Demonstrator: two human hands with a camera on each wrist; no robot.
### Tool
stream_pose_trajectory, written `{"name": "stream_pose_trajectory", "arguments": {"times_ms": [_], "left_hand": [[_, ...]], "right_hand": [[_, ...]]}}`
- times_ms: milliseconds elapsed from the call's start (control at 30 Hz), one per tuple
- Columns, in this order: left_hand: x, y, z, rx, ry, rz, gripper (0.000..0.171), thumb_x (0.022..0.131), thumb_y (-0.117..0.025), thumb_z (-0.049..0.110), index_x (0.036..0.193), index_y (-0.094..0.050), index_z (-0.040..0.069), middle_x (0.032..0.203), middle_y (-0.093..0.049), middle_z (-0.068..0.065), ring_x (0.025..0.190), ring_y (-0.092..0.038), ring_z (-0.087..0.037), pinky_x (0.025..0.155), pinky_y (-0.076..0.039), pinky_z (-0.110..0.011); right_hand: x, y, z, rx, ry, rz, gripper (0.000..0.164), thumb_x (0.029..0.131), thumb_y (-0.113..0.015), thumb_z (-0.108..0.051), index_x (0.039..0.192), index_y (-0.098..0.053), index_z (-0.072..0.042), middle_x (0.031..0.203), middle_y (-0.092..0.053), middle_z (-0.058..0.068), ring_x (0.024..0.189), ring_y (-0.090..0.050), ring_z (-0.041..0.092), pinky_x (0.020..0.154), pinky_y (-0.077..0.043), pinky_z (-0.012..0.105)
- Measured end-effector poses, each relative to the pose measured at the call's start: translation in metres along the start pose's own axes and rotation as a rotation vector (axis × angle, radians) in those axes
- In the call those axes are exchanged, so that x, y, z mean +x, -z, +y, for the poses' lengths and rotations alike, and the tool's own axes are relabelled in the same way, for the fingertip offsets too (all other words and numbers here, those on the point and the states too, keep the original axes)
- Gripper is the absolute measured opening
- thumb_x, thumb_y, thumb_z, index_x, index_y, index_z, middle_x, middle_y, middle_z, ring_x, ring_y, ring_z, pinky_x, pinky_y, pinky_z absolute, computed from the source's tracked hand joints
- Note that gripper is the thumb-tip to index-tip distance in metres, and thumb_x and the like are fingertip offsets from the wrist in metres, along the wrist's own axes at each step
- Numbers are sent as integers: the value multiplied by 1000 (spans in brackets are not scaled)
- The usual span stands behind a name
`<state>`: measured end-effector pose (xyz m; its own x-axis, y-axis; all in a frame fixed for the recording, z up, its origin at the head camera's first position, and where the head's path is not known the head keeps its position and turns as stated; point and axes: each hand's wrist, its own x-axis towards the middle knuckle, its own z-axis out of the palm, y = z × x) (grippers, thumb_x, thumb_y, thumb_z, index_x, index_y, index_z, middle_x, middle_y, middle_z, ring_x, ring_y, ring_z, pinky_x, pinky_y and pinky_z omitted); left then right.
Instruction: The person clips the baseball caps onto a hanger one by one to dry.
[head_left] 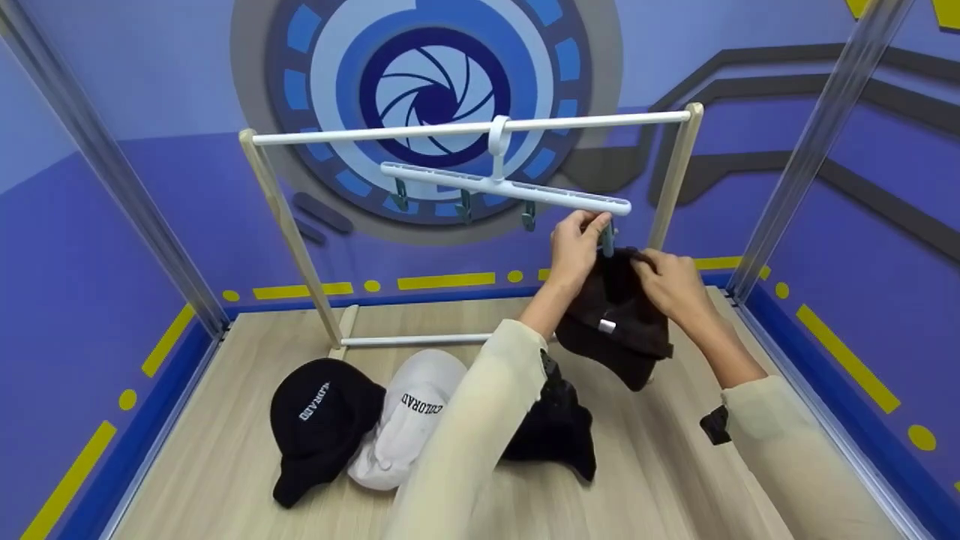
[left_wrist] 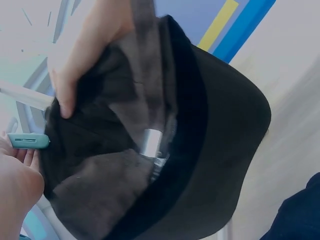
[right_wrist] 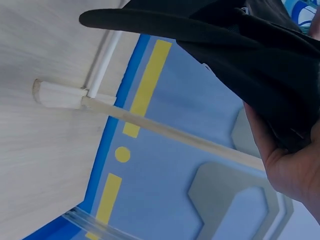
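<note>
A pale blue hanger point(head_left: 450, 177) hangs tilted from the rack, its right end lowest. At that end my left hand point(head_left: 576, 247) pinches a green clip point(left_wrist: 29, 141) between thumb and fingers. A dark brown cap point(head_left: 600, 304) hangs below, inside facing me and brim down, with a silver buckle point(left_wrist: 151, 142) showing. My right hand point(head_left: 675, 286) grips the cap's upper right edge, thumb inside in the left wrist view. The clip's tip meets the cap's edge; I cannot tell whether it clamps the fabric. Several other clips point(head_left: 466, 206) hang from the bar without caps.
A white rail point(head_left: 337, 136) with wooden posts point(head_left: 679, 176) carries the hanger. On the wooden tabletop point(head_left: 217, 450) lie a black cap point(head_left: 326, 420), a white cap point(head_left: 420, 382) and another black cap point(head_left: 559, 439), partly behind my left sleeve. Purple walls enclose the table.
</note>
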<state>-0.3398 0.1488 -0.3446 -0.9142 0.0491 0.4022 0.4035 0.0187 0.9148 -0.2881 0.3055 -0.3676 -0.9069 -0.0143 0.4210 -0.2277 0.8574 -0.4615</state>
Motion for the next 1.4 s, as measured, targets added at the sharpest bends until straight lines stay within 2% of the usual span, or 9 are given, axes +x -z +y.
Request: {"name": "stream_pose_trajectory", "arguments": {"times_ms": [200,367,500,667,800,1000,1133,1233,1400], "left_hand": [[-3,5,-5,55,-16,9,19,99,-67,22,101,-75,4,90,-77,-5,78,-64,-6,69,-48,-18],[-6,5,-3,1,1,30,18,99,-66,22,100,-74,5,89,-77,-4,80,-67,-6,70,-50,-19],[-5,2,3,-47,18,35,18,100,-65,20,100,-73,4,90,-77,-5,82,-69,-7,71,-53,-19],[-3,2,9,-92,36,48,17,100,-65,19,99,-72,3,93,-77,-8,83,-72,-8,74,-55,-19],[-3,1,13,-132,62,24,17,100,-64,18,101,-71,2,96,-77,-10,85,-72,-8,75,-55,-19],[-4,4,16,-29,54,-37,21,102,-62,23,107,-71,5,97,-77,-3,88,-66,-5,76,-50,-18],[-2,7,19,20,28,-64,25,103,-61,26,113,-71,5,102,-75,-2,93,-66,-8,78,-49,-19],[-3,9,19,24,32,-71,28,103,-62,27,117,-71,4,108,-73,-3,101,-67,-12,82,-50,-19],[-6,11,17,39,29,-100,29,102,-64,26,120,-70,5,117,-72,-5,110,-67,-13,89,-52,-18]], "right_hand": [[1,2,-10,26,-11,-34,35,107,-48,-24,111,-71,2,104,-71,28,96,-65,46,82,-49,58],[3,2,-17,49,-26,-46,38,108,-48,-30,96,-69,-2,78,-62,16,80,-61,37,73,-45,47],[5,5,-21,59,-2,-39,45,109,-46,-38,89,-67,-3,67,-50,8,73,-56,32,70,-42,42],[8,9,-23,32,23,-47,45,109,-45,-37,88,-63,-2,66,-45,6,69,-52,32,68,-40,42],[8,13,-21,28,21,-41,42,109,-46,-34,95,-65,1,73,-55,14,76,-56,35,71,-44,47],[9,16,-17,40,38,-54,43,109,-46,-32,110,-69,4,98,-68,26,91,-63,41,82,-47,56],[11,18,-17,23,60,-48,41,109,-47,-31,105,-68,4,85,-64,21,83,-59,38,76,-46,52],[11,18,-18,11,61,-60,38,109,-47,-30,97,-63,2,73,-52,13,74,-53,34,69,-41,45],[7,16,-16,7,55,-48,32,108,-51,-26,92,-60,0,69,-46,7,68,-49,29,63,-37,39]]}}
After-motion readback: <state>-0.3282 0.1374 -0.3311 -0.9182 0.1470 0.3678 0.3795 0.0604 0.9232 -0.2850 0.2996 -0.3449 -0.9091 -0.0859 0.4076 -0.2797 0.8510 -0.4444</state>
